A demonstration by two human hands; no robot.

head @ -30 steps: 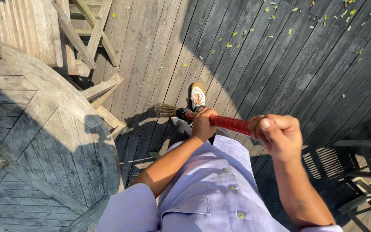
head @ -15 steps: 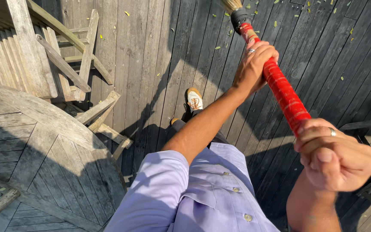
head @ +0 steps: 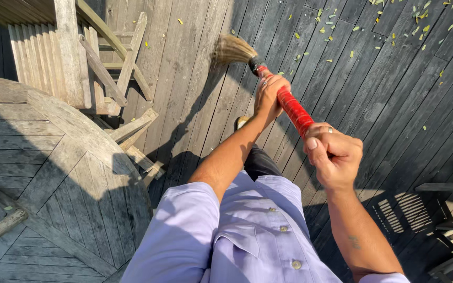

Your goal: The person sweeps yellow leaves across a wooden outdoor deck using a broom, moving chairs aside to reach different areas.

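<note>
Work in hand: a broom (head: 281, 91) was being swept across a dark plank deck (head: 394, 99).
Left hand (head: 269, 94): seen closed around the lower part of the red handle, just above the black collar, arm stretched forward.
Right hand (head: 334, 154): seen closed over the upper end of the handle, near the chest; a ring was noted on one finger.
Broom position: held slanting, handle running from the right hand down and away to the straw head (head: 232, 50); the head was blurred, so contact with the boards could not be confirmed.
Leaves (head: 389, 23): small yellow-green ones were scattered toward the far right corner of the deck, apart from the head.
Round table (head: 43, 178): weathered wood, at the left edge of the deck, partly in shadow.
Folded chair (head: 74, 57): slatted wood, at the far left, beyond the table.
Shoe (head: 241, 121): one glimpsed below the left forearm.
Judgement on method: the head is best kept low on the boards and drawn along the plank lines, so that leaves are not lodged in the gaps.
Judgement on risk: strokes near the chair legs should be shortened to avoid snagging.
</note>
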